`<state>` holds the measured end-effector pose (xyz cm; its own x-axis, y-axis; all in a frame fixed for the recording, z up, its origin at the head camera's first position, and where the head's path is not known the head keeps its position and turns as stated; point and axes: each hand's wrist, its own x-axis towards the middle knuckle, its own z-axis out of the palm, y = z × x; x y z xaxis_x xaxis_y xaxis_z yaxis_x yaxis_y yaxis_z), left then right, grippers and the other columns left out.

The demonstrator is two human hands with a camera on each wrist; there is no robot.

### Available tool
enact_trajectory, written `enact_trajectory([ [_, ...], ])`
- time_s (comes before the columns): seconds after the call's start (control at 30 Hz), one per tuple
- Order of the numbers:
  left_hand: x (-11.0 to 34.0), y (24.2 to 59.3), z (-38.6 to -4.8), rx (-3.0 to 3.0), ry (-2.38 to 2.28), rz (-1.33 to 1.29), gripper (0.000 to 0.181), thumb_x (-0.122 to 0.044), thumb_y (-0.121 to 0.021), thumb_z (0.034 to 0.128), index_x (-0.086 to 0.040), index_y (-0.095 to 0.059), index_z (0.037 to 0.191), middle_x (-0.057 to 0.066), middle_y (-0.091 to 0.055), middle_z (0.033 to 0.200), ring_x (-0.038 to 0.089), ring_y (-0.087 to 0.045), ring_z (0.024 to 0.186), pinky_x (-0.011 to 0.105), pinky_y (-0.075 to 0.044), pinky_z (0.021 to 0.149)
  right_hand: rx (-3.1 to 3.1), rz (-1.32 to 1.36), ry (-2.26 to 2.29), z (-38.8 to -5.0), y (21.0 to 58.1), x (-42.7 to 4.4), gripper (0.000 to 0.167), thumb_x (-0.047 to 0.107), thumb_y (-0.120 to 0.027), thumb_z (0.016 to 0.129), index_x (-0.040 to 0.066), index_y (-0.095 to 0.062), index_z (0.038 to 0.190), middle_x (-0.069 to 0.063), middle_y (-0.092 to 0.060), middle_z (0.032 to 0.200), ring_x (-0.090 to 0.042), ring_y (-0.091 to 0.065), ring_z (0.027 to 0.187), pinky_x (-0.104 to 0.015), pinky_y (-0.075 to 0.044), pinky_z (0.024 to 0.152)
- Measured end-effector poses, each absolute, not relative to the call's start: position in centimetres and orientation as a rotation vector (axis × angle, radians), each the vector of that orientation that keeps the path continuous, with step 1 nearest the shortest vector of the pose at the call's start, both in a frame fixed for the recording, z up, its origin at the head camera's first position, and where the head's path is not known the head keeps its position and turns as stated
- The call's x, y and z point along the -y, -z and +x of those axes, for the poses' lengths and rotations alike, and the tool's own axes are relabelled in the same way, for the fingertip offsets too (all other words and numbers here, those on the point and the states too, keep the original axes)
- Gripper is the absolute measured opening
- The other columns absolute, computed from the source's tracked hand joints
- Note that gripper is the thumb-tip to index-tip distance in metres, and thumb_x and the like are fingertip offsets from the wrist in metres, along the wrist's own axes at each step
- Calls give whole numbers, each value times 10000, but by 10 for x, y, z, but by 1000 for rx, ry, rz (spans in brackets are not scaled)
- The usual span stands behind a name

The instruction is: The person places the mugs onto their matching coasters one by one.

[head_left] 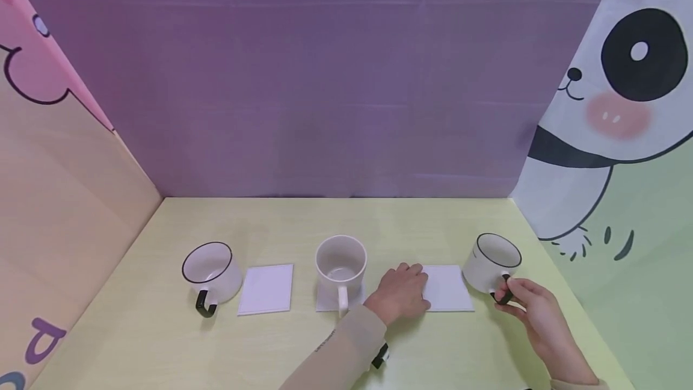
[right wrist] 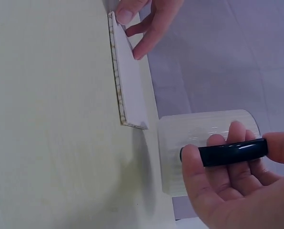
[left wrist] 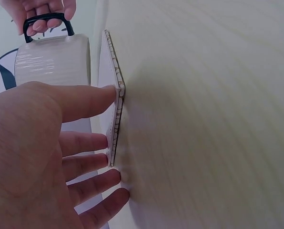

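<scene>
My left hand (head_left: 400, 294) lies at the left edge of a square white coaster (head_left: 446, 287). In the left wrist view its thumb and extended fingers touch that coaster (left wrist: 107, 67). A white mug (head_left: 479, 269) with a dark rim stands just right of the coaster, tilted slightly in view. My right hand (head_left: 541, 312) grips its black handle (right wrist: 235, 152), fingers curled around it in the right wrist view. Whether this mug rests on the table cannot be told.
An all-white mug (head_left: 341, 260) stands on the middle coaster. At the left, a dark-rimmed mug (head_left: 224, 281) stands beside another white coaster (head_left: 265, 289). A black-handled object (head_left: 381, 355) is mostly hidden by my left forearm. A purple wall (head_left: 335, 95) rises behind the table.
</scene>
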<state>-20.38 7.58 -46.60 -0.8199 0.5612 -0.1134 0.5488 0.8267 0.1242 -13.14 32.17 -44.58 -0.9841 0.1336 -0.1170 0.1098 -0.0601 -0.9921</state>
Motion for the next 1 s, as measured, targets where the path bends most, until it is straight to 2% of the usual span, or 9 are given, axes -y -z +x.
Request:
enact_trajectory([
  [0.5, -74, 468, -204, -2866, -148, 880, 390, -450, -686, 931, -181, -653, 1212, -92, -547, 1183, 130, -500, 1090, 290, -459, 854, 2002, -107, -2272, -132, 450, -295, 221, 86, -522, 1061, -41, -666, 954, -35, -670, 836, -167, -691, 842, -333, -594, 804],
  [0.87, -75, 470, -206, -2859, -166, 867, 436, -464, -692, 927, -186, -647, 1260, -86, -546, 1239, 129, -490, 1121, 295, -452, 884, 2083, -198, -2239, -139, 451, -274, 216, 90, -536, 1054, -81, -646, 982, -39, -667, 839, -149, -667, 835, -342, -592, 812],
  [1.0, -75, 469, -205, -2851, -175, 860, 453, -469, -691, 929, -188, -644, 1282, -86, -546, 1270, 132, -489, 1144, 301, -453, 902, 2121, -250, -2226, -141, 451, -268, 210, 85, -525, 1056, -66, -647, 975, -36, -660, 838, -133, -656, 835, -335, -589, 810],
])
